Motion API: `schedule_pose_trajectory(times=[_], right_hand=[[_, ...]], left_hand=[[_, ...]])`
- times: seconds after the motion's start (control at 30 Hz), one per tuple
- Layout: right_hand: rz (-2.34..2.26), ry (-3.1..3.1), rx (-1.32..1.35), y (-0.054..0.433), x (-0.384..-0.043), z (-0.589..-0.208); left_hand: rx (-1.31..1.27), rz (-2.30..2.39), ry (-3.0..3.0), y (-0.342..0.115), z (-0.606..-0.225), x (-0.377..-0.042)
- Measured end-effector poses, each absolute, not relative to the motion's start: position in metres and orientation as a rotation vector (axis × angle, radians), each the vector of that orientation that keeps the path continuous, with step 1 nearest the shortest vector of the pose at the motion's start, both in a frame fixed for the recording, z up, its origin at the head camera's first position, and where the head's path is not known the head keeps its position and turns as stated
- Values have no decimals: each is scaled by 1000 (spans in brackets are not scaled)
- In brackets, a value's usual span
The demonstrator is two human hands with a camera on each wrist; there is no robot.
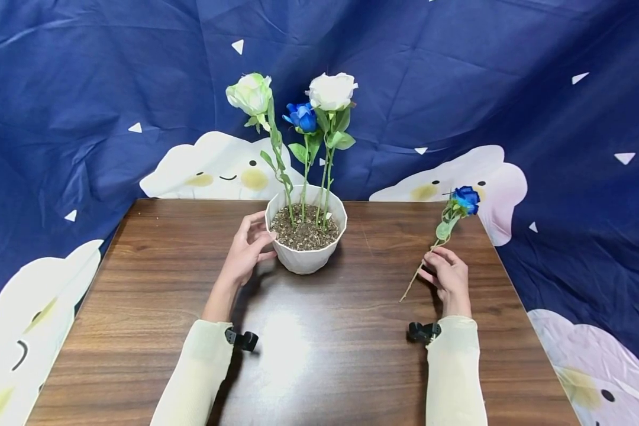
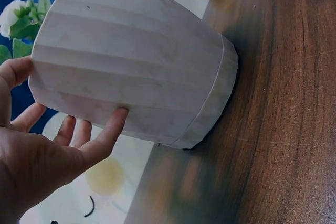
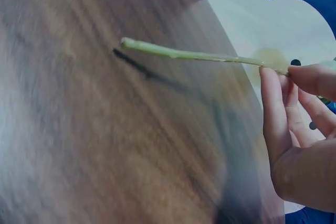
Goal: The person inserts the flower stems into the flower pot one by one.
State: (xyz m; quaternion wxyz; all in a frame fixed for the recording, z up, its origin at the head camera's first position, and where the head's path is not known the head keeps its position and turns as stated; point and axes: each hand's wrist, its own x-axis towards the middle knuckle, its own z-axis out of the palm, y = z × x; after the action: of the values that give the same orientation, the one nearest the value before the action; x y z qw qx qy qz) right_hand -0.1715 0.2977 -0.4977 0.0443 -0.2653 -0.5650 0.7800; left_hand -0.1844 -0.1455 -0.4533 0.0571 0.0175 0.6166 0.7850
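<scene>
A white faceted flower pot [image 1: 305, 259] filled with dark soil [image 1: 303, 235] stands upright on the table. My left hand [image 1: 247, 245] is at its left side, and spread fingertips touch the outer wall near the rim. Rising from the soil are a pale green-white rose [image 1: 250, 94], a blue rose [image 1: 301, 117] and a white rose [image 1: 332, 92]. Off to the right, my right hand [image 1: 447, 275] pinches the stem of another blue rose [image 1: 465, 200] between thumb and fingers. That stem's bare lower end [image 3: 157, 50] sticks out over the table, as the right wrist view shows.
The brown wooden table [image 1: 330, 331] ends at the back against a dark blue cloth [image 1: 431, 71] printed with white clouds and triangles. Black wrist bands [image 1: 242, 340] sit on both sleeves. Light glares off the table's front middle.
</scene>
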Motion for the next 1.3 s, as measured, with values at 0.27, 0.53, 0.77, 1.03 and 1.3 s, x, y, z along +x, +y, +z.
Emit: schedule_pose_trajectory(times=[0.27, 0.53, 0.77, 1.03, 1.3], right_hand=[[2496, -1505, -734, 293, -176, -493], [2515, -1452, -643, 284, -183, -486], [2522, -1424, -546, 279, -187, -475], [2553, -1390, -480, 272, -190, -463], [2514, -1436, -411, 261, -193, -451]], left_hand=[[49, 2376, 1866, -145, -452, -184], [43, 2388, 1863, -145, -455, -186], [50, 2386, 1863, -145, -454, -186], [54, 2381, 1864, -145, -454, -186], [56, 2382, 1859, -146, -454, -185]])
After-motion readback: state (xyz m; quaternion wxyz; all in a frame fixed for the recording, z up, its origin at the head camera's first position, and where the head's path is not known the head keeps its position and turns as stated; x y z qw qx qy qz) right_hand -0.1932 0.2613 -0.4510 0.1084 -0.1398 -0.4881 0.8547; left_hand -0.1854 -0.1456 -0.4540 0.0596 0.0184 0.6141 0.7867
